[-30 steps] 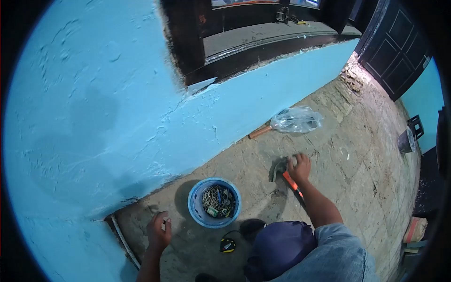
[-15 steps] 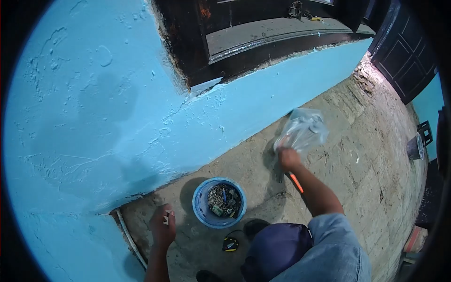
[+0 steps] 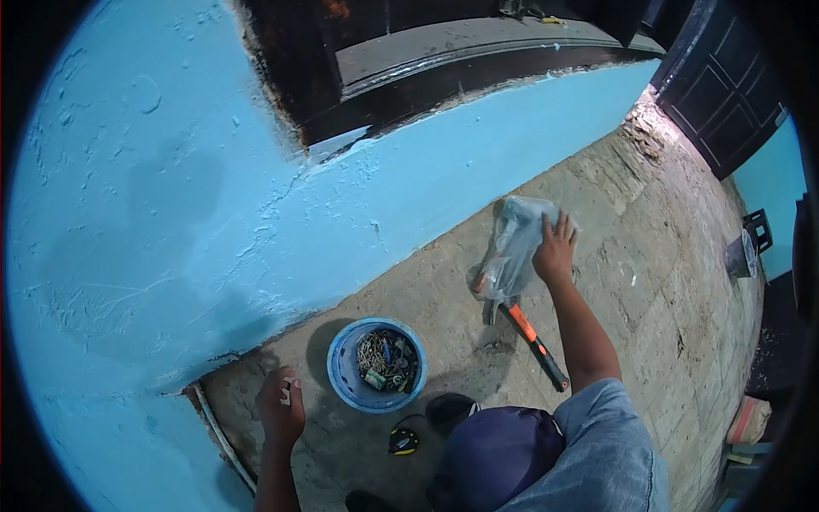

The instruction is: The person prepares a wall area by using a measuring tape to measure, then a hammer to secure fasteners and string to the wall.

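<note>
My left hand [image 3: 281, 408] is closed around a small pale piece [image 3: 287, 391], whose exact kind I cannot make out, just left of the bucket. Over the floor near the wall, my right hand [image 3: 556, 249] has its fingers spread on a clear plastic bag [image 3: 517, 243]. Below the bag lies a hammer [image 3: 522, 324] with an orange and black handle, its head end partly covered by the plastic. A blue bucket [image 3: 339, 388] between my hands holds many nails or screws [image 3: 375, 348] and other small bits. Close to it sits a black and yellow tape measure [image 3: 403, 441].
The light blue wall [image 3: 281, 247] runs along the left, with a dark window frame [image 3: 358, 111] above. A pipe [image 3: 223, 435] lies at the wall corner. On the far right stand a grey bucket [image 3: 740, 258] and a dark door [image 3: 725, 94].
My right hand has let go of the bag's near end and moved up onto its far side with fingers spread. More of the hammer now shows. My left hand stays closed beside the bucket.
</note>
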`<control>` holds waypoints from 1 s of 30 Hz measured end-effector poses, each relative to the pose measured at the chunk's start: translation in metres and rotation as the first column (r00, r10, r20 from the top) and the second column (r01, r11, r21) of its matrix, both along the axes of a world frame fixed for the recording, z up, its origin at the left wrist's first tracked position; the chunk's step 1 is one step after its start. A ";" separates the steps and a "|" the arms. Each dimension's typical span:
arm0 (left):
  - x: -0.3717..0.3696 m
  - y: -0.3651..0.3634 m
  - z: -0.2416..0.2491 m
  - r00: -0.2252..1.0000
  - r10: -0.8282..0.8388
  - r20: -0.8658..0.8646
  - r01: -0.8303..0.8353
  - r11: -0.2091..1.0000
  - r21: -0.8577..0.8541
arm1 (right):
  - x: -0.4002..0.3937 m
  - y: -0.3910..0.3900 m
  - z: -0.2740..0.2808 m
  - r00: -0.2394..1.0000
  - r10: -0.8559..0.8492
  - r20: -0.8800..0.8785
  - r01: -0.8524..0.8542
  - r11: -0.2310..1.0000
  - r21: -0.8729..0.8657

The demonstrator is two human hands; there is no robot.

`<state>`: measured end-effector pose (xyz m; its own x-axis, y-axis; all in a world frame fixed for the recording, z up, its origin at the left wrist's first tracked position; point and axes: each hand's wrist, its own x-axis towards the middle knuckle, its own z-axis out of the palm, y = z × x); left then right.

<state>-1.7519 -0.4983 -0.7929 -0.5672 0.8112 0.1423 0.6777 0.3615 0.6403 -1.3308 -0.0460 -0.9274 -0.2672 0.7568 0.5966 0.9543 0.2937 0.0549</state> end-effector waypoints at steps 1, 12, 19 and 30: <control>0.000 -0.003 0.000 1.000 0.014 -0.001 -0.014 1.000 -0.007 | -0.005 -0.003 0.023 0.999 0.017 0.028 -0.019 0.996 0.090; 0.004 0.004 0.001 1.000 0.012 -0.022 -0.012 1.000 -0.021 | 0.007 0.010 -0.037 0.984 0.125 0.127 -0.027 0.811 -0.584; 0.005 0.006 0.005 0.999 -0.007 -0.047 0.007 1.000 -0.009 | 0.017 0.048 -0.015 0.972 -0.202 0.122 0.234 0.760 -0.606; 0.003 0.011 0.022 0.999 0.015 0.038 -0.016 1.000 0.022 | -0.017 -0.104 0.162 0.848 -0.169 -0.502 -0.450 0.269 -0.851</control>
